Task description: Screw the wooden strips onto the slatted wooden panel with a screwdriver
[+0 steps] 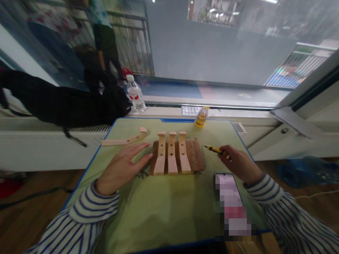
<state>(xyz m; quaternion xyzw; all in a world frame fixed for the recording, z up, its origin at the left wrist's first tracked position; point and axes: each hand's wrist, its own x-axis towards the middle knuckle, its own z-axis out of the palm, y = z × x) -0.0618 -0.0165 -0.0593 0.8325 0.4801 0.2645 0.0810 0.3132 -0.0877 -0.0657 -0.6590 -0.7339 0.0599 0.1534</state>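
Note:
My right hand [234,160] is closed round a yellow and black screwdriver [213,149], whose tip points left toward a brown wooden board [194,155]. Three pale wooden hooks [171,155] lie side by side across that board, each with two dark holes. The board's right part is bare and shows small marks. At its left edge rests my left hand [123,164], fingers apart, the fingertips close to or touching the board. Beyond this hand a loose wooden hook [127,139] lies on the table. Small dark pieces [142,174], perhaps screws, show beside the left thumb.
The green table [159,211] has a blue rim. A phone [230,201] lies at the right, partly blurred out. A small bottle with a yellow base [202,117] stands at the back edge. On the window sill are a water bottle [135,94] and a black bag [79,102].

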